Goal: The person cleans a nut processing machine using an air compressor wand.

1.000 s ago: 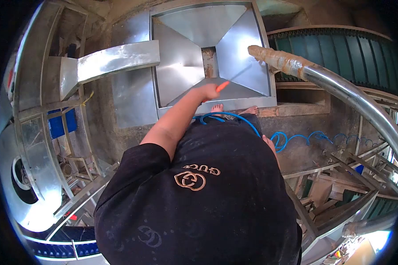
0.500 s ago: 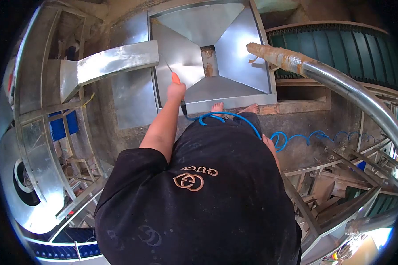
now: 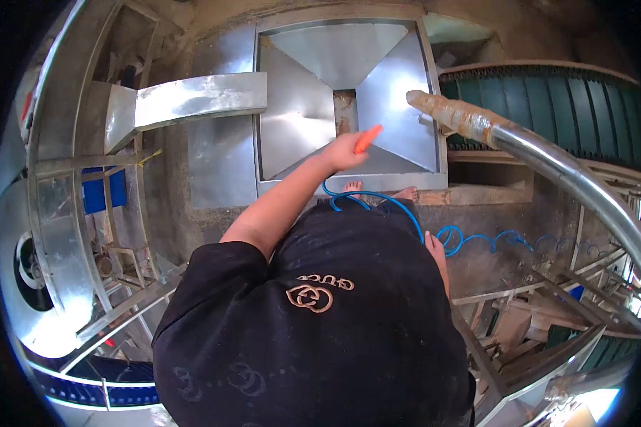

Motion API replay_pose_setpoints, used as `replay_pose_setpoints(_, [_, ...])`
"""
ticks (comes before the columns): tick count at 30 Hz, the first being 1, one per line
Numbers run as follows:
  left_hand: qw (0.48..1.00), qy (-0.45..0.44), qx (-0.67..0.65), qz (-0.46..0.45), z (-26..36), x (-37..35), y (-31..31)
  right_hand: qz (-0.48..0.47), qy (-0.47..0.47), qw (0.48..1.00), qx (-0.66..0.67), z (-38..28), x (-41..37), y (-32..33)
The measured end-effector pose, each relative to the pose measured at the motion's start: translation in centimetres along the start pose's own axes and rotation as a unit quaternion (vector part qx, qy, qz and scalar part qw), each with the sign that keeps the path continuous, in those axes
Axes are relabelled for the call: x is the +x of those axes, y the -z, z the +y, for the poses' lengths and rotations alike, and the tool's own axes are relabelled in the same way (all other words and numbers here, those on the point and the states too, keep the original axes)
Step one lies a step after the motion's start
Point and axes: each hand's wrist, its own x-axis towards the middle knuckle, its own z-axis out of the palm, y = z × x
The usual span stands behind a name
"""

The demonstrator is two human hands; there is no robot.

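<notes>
Head view: left hand clamped on orange tool over steel hopper; right hand by hip, grip can't tell. Prob best: sweep walls twd centre, keep blue hose slack.

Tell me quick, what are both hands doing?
Left hand: closed on the slim orange-handled tool.
Right hand: mostly hidden beside the black shirt, cannot tell.

Just a grimy concrete floor, stained brown all over. Carries a big sheet-steel hopper, set flat on it. Got a blue coiled hose snaking across just beside the hopper's near edge, plus two bare feet planted right at that edge. Also some metal frames piled off to the right.
</notes>
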Motion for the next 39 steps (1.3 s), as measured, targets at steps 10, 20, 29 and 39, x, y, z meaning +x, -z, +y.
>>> replay_pose_setpoints(10, [0.915,-0.191,-0.092,-0.343,19.4,-2.1,5.8,0.144,0.417,0.711,0.547,-11.5,-7.8,20.0])
replay_pose_setpoints(20, [0.85,-0.269,-0.095,-0.442,20.8,-3.6,3.2,0.141,0.533,0.754,0.357,-17.8,-15.4,26.9])
replay_pose_setpoints(29, [0.854,-0.243,-0.072,-0.454,20.6,-3.5,2.8,0.22,0.437,0.837,0.247,-21.4,-16.2,25.4])
replay_pose_setpoints(39, [0.859,-0.228,-0.082,-0.451,20.2,-3.2,2.8,0.336,0.401,0.777,0.351,-21.5,-16.4,26.4])
